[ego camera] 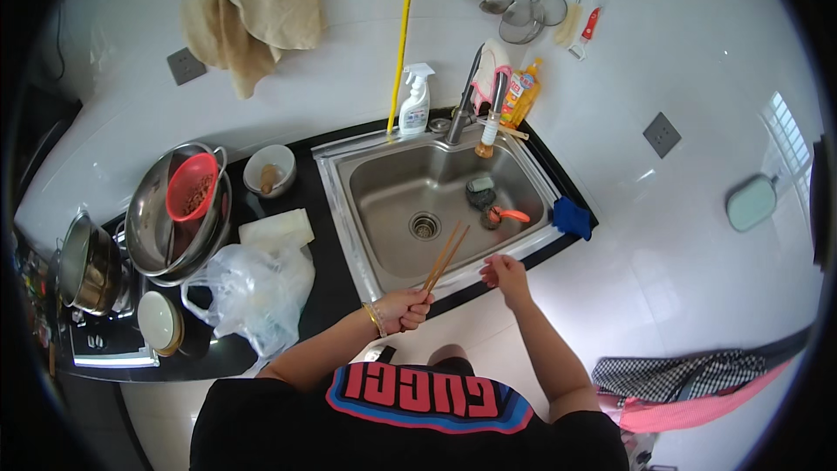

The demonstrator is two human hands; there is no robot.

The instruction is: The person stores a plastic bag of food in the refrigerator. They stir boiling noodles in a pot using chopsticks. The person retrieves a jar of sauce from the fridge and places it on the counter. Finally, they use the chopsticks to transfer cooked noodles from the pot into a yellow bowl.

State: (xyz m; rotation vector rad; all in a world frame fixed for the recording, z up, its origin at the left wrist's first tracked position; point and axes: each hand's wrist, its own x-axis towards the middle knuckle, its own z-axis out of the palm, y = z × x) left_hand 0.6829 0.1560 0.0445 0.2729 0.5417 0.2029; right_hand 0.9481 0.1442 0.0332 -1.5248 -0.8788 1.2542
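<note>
My left hand [407, 311] is closed around the lower ends of a pair of wooden chopsticks [446, 258], whose upper ends spread apart over the near side of the stainless steel sink [392, 209]. To its right, my right hand [505, 275] hovers at the sink's front rim with its fingers curled; whether it holds anything is hard to see. Inside the basin, a dark scouring pad with a pale green piece on it [482, 193] and a scrubber with an orange handle [513, 215] lie at the right. The faucet [458, 119] stands behind the basin.
Left of the sink are a white bowl [270, 170], a clear plastic bag [255, 294], a folded cloth [278, 230] and a large metal basin [147, 216] bearing a red basket [191, 188]. A spray bottle [416, 104] stands behind; a blue cloth [571, 218] lies at the right corner.
</note>
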